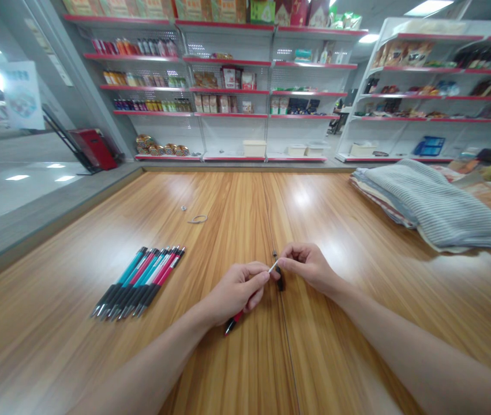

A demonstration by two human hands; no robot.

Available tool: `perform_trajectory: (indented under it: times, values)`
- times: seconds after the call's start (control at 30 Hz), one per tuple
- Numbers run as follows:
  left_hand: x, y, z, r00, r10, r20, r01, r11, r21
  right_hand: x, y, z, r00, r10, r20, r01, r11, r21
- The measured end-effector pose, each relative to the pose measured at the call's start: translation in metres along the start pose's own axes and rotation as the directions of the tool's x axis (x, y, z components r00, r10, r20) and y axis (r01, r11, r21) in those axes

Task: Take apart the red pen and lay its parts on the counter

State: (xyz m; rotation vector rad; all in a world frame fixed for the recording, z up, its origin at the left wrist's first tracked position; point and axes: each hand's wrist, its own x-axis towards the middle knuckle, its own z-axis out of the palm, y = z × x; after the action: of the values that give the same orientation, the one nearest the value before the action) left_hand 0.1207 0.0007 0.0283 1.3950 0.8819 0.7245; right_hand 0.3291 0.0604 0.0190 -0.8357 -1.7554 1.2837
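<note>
A thin whitish pen refill (273,267) spans the small gap between my two hands. My left hand (239,288) pinches its lower end between thumb and fingers. At the upper end, the thumb and forefinger of my right hand (308,266) close on it. Below my left hand, a red pen barrel with a dark, shiny end (233,323) pokes out; whether the hand also grips it I cannot tell. A black pen part (280,280) lies on the table just beyond the left fingertips, partly covered by them. To the left, several turquoise, red and white pens (139,283) lie side by side in a slanted row.
A loop of thin grey cord (197,219) and a tiny metallic piece (183,208) lie on the wooden table (236,202). Folded striped cloths (435,204) are stacked at the right. Stocked shelves (230,60) stand behind, with a red hand truck (93,148) at the back left.
</note>
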Motion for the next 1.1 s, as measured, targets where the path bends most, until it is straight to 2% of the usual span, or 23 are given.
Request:
perform_trajectory:
  times: [0.3, 0.47, 0.67, 0.9, 1.1]
  values:
    - [-0.001, 0.004, 0.000, 1.000, -0.024, 0.019, 0.025, 0.999, -0.048, 0.001, -0.003, 0.002, 1.000, 0.010, 0.019, -0.010, 1.000, 0.004]
    - [0.000, 0.002, 0.000, 0.999, -0.034, 0.007, 0.035, 0.994, -0.107, 0.001, 0.002, -0.001, 0.994, 0.029, -0.110, -0.015, 0.992, 0.126]
    - [0.002, 0.000, -0.001, 0.998, -0.054, 0.029, 0.059, 0.973, -0.224, 0.006, 0.011, -0.004, 0.963, 0.038, -0.266, 0.040, 0.958, 0.282]
    - [0.003, 0.000, -0.002, 0.997, -0.070, 0.038, 0.078, 0.962, -0.262, 0.008, 0.009, -0.005, 0.941, 0.077, -0.330, 0.048, 0.934, 0.353]
    - [0.000, 0.001, 0.000, 0.998, -0.055, 0.016, 0.057, 0.984, -0.171, 0.003, 0.007, -0.004, 0.946, 0.085, -0.312, 0.045, 0.921, 0.387]
